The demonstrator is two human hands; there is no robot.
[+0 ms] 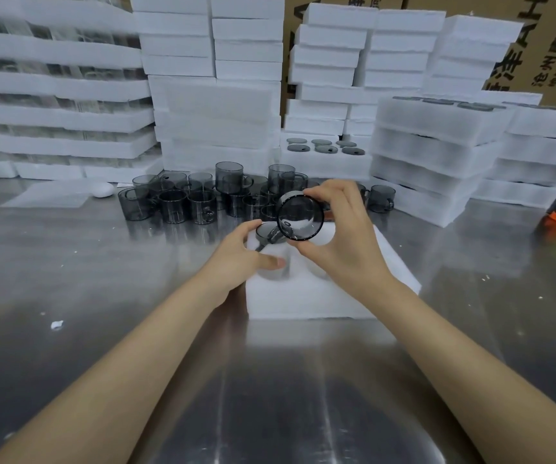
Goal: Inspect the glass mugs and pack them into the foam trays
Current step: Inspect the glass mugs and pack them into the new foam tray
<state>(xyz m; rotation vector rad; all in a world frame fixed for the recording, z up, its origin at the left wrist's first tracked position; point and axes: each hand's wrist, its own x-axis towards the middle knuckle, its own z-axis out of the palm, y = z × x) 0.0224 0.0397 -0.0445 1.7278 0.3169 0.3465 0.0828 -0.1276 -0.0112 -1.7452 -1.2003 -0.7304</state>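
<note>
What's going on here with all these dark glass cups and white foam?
A person is checking smoked glass mugs at a steel table. The right hand holds one mug tilted, mouth toward the camera, above a foam tray. The left hand grips a second mug at the tray. More loose mugs wait behind, among foam stacks.

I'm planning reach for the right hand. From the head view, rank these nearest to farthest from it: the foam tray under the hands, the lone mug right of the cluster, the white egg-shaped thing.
1. Foam tray, directly under the right hand.
2. Lone mug, behind, slightly right.
3. Egg-shaped thing, far left.
</note>
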